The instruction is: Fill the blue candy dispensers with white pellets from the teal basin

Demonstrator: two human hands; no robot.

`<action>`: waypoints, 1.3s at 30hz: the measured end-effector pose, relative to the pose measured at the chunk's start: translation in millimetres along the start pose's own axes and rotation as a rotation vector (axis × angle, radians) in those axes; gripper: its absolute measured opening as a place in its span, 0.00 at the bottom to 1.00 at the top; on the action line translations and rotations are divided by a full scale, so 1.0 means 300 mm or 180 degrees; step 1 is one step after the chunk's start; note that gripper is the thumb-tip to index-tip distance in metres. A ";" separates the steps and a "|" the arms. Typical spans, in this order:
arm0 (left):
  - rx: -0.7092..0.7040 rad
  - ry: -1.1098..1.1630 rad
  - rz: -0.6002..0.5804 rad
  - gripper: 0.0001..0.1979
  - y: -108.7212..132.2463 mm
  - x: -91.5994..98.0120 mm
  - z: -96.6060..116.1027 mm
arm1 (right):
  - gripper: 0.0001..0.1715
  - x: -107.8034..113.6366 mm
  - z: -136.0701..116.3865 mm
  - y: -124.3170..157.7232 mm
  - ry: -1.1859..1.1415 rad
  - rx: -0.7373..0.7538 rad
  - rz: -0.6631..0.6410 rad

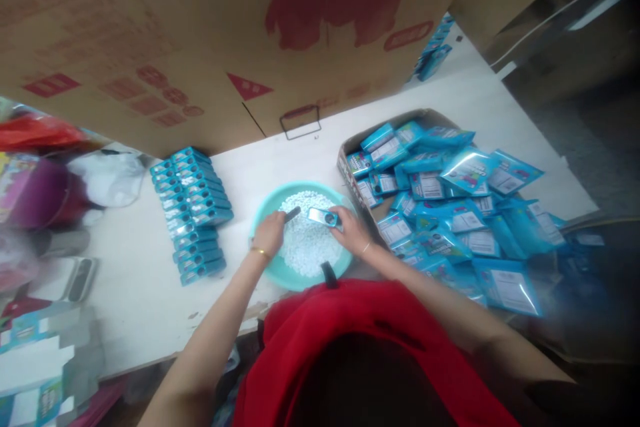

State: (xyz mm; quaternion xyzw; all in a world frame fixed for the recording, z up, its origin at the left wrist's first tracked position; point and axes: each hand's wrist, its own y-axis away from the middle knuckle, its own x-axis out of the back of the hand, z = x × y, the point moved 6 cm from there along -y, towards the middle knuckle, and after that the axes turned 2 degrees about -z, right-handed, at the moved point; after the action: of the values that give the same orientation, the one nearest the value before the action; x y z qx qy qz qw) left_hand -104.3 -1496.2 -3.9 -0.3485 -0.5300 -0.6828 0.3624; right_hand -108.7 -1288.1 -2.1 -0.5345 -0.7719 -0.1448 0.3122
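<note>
A light green basin [261, 203] full of small white pellets [304, 250] stands in front of me. My left hand [271, 233], with a yellow bracelet at the wrist, is closed over the basin's left side. From its fingers sticks a short dark strip-like piece [293, 214], whose kind I cannot make out. My right hand [351, 233] pinches a small blue box [320, 216] with a dark round spot at its end, held above the pellets. The two held things are close together but apart.
Stacked blue boxes [193, 213] stand left of the basin. To the right, an open carton [367, 203] overflows with blue packets [465, 170], several lying beside it. A large cardboard box [210, 47] walls off the back. Plastic bags and flattened packaging [37, 363] lie at far left.
</note>
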 end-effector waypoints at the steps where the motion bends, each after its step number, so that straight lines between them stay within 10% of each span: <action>1: -0.0061 0.0066 -0.0121 0.16 -0.030 -0.070 -0.004 | 0.18 0.008 -0.001 -0.006 -0.0007 -0.0029 0.0007; 6: -0.0761 0.0460 -0.0537 0.16 -0.040 -0.315 0.116 | 0.17 0.031 -0.004 -0.025 -0.0039 -0.0159 0.0001; 13: -0.1185 0.1063 -0.0798 0.18 0.061 -0.389 0.181 | 0.18 0.026 0.007 -0.016 -0.0075 -0.0317 -0.0061; 20: -0.1247 0.2383 -0.0480 0.15 0.142 -0.142 0.086 | 0.18 0.010 0.022 -0.016 -0.0085 -0.0275 -0.0134; 27: -0.1042 0.1103 -0.0184 0.12 0.175 0.172 0.122 | 0.22 -0.052 -0.013 0.000 0.0275 0.0131 -0.0356; 35: -0.0650 -0.0941 -0.0321 0.19 0.201 0.279 0.326 | 0.22 -0.091 -0.024 0.026 0.0367 0.0361 -0.0282; 39: -0.0539 -0.0819 -0.0232 0.15 0.190 0.265 0.244 | 0.21 -0.068 -0.005 0.025 0.0253 0.0192 -0.0213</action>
State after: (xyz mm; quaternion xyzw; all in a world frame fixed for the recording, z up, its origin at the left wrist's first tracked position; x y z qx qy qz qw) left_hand -87.6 -1444.7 105.4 -0.4429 -0.5250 -0.6875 0.2358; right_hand -96.6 -1301.0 -14.8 -0.4925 -0.7804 -0.1529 0.3535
